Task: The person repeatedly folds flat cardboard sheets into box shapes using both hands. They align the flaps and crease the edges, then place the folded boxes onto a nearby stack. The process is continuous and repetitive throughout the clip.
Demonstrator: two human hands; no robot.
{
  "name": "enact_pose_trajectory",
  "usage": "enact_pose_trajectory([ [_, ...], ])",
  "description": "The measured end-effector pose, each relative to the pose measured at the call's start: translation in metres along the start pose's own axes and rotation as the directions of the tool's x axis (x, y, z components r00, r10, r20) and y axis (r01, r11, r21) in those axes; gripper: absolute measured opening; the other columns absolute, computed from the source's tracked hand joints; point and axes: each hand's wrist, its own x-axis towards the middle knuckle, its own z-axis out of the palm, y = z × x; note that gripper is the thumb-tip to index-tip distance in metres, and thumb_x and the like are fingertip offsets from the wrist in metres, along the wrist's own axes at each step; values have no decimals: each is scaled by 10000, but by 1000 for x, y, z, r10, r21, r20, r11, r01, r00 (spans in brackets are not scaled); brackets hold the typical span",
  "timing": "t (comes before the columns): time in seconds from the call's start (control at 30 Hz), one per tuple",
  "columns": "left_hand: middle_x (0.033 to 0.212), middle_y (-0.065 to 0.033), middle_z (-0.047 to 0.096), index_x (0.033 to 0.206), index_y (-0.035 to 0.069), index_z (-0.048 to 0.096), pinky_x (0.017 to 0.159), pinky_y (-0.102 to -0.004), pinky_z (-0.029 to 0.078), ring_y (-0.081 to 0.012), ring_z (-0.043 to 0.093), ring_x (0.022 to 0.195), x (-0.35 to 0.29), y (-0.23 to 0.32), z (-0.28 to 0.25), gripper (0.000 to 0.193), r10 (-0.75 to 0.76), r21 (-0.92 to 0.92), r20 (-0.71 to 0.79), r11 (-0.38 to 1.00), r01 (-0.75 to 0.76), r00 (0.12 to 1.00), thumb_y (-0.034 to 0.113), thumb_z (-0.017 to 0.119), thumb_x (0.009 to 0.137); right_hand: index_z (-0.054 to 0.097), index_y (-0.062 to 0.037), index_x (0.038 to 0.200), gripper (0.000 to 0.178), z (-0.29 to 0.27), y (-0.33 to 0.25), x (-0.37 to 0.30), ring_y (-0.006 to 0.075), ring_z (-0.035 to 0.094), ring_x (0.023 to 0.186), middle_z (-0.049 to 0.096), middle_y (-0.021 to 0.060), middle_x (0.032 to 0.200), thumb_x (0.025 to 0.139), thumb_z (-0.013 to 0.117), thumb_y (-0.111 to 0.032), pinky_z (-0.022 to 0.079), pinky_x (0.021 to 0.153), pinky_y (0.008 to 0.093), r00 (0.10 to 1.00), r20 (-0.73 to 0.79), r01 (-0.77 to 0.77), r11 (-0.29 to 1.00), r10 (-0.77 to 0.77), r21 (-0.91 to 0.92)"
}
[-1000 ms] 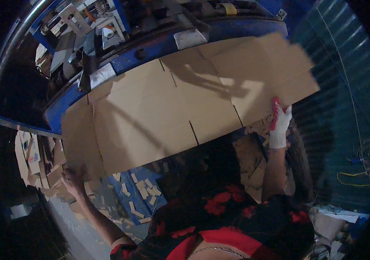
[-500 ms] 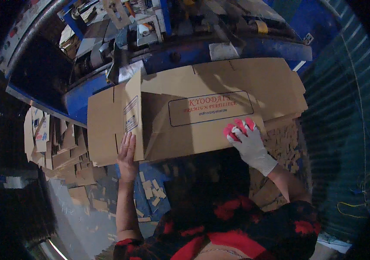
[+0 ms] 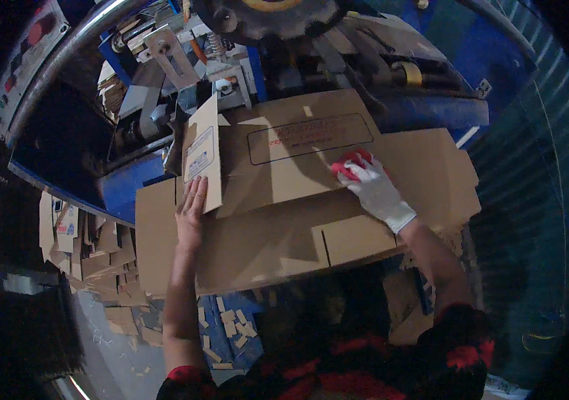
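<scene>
The left hand is bare, its fingers extended and close together, laid against the lower part of a folded-up flap at the left end of a brown corrugated box blank. The right hand, in a white knit glove with red-coated fingers, is partly curled on the blank's face near its lower right edge; whether its fingertips grip the edge or only press on the board cannot be told. The blank bears red and dark printing within an outlined frame, and lies slanted over a stack of plain cardboard blanks, its upper edge over the front beam of a blue machine. Above that beam are a slotted metal bracket, a roller with a yellow ring and a dark toothed wheel, cut by the upper border. A control panel with a red button is at upper left. Farther out, a cardboard pile sits at left, small cardboard offcuts are strewn on a blue surface below the stack, and a green corrugated wall lines the right side.
</scene>
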Motion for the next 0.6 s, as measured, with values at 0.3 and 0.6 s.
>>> enact_pose_trajectory([
  [0.3,1089,-131,513,1291,57,428,831,-443,458,-316,492,1036,142,-22,65,600,-323,474,-58,824,311,945,165,672,754,487,-131,1311,504,34,88,137,319,453,1244,517,125,1305,811,544,-108,341,1057,474,971,171,-121,960,168,-254],
  [0.6,1332,-124,495,1265,110,534,1009,-445,369,-326,432,1244,-74,-40,-45,507,-500,586,-167,643,493,850,330,637,820,397,-26,1363,583,-15,67,-56,375,432,1236,464,211,1335,837,616,-146,320,1054,430,858,-140,-463,863,493,201],
])
